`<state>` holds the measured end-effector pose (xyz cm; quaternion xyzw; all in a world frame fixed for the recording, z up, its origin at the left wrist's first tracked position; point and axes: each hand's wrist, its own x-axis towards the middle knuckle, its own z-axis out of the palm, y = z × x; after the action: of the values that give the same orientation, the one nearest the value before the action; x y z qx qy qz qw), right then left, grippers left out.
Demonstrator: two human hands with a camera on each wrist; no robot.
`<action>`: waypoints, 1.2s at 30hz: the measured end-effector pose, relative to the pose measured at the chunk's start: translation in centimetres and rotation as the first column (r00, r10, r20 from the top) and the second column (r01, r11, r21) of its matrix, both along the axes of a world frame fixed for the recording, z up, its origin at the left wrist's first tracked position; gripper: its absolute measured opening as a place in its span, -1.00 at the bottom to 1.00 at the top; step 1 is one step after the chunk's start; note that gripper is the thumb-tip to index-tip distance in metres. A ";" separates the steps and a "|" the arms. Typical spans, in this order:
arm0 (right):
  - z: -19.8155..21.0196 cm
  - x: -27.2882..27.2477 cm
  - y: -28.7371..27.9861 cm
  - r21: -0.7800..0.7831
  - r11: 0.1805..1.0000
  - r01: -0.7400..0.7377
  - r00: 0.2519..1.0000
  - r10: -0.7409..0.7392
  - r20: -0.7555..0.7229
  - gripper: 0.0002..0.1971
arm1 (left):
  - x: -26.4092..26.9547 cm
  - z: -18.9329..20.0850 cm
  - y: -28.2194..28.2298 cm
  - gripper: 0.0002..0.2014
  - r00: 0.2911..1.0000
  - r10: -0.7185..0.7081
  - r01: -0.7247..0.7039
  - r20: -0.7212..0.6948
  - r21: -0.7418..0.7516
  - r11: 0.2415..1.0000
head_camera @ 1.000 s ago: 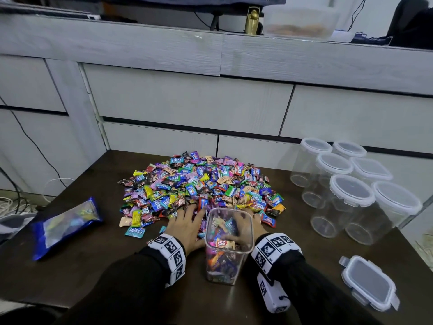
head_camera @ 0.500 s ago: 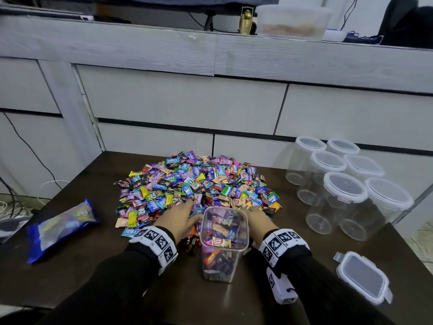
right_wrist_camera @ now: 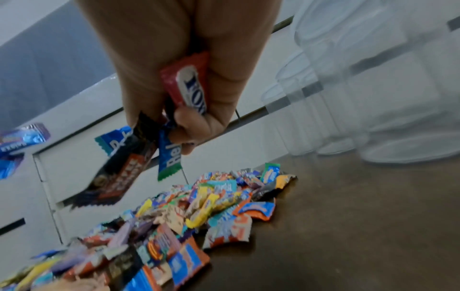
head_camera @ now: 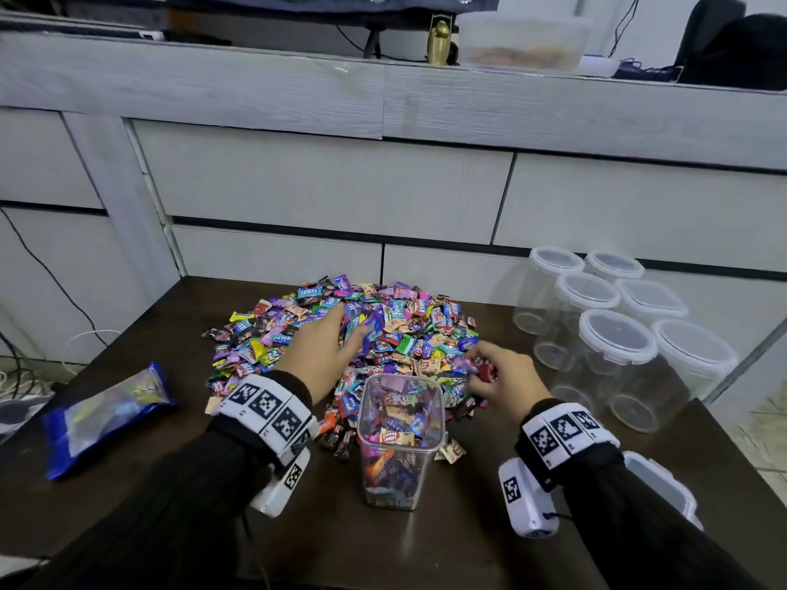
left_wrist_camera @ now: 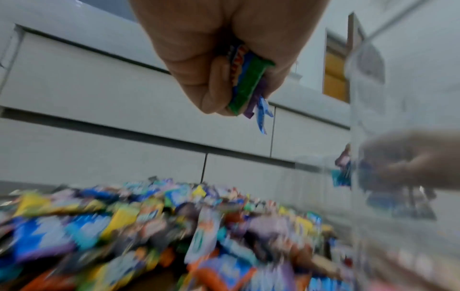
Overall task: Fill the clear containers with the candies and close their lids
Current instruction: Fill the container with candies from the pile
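Foil-wrapped candies [right_wrist_camera: 184,86] inside right hand [head_camera: 504,372], seemingly.

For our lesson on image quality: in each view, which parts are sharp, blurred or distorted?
Head view: sharp overall, cabinet lines bowed by the wide lens. Left wrist view: left hand fairly sharp, candy pile smeared by motion blur. Right wrist view: right hand and its wrappers readable, empty containers hazy.

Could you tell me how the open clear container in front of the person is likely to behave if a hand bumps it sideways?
The open container is tall and narrow, so it could tip. Candies fill most of it, which probably steadies it. With no lid on, a tip would likely spill them onto the table.
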<state>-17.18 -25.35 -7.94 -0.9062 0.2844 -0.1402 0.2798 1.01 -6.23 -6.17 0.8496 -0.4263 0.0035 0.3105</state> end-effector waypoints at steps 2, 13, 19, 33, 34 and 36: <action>0.7 -0.3 0.0 -0.043 0.999 -0.007 0.999 0.009 0.051 -0.83 | -0.9 2.2 0.1 -0.74 0.999 -0.037 0.037 0.007 -0.106 0.994; 5.2 -0.7 1.0 -0.118 0.992 -0.031 0.968 0.059 0.242 -0.80 | -7.4 4.8 0.6 -0.76 0.906 -0.403 0.402 0.128 0.033 0.915; 5.7 -0.8 1.6 -0.124 0.991 -0.053 0.962 0.084 0.259 -0.77 | -7.1 3.1 1.4 -0.77 0.858 -0.483 0.451 0.177 0.190 0.872; 6.2 -1.0 1.9 -0.159 0.985 -0.063 0.968 0.100 0.231 -0.76 | -7.7 3.5 0.0 -0.60 0.789 -0.555 0.396 0.265 0.471 0.788; 6.2 -1.0 1.9 -0.158 0.985 -0.067 0.968 0.102 0.228 -0.76 | -7.7 3.6 0.0 -0.59 0.788 -0.555 0.395 0.266 0.473 0.788; 6.3 -1.0 1.9 -0.155 0.985 -0.072 0.969 0.106 0.224 -0.77 | -7.7 3.7 0.0 -0.59 0.788 -0.555 0.397 0.265 0.471 0.788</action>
<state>-18.15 -23.43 -1.60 -0.9136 0.1978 -0.2524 0.2502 -6.65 -6.26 -2.48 0.7368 -0.6753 0.0071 0.0336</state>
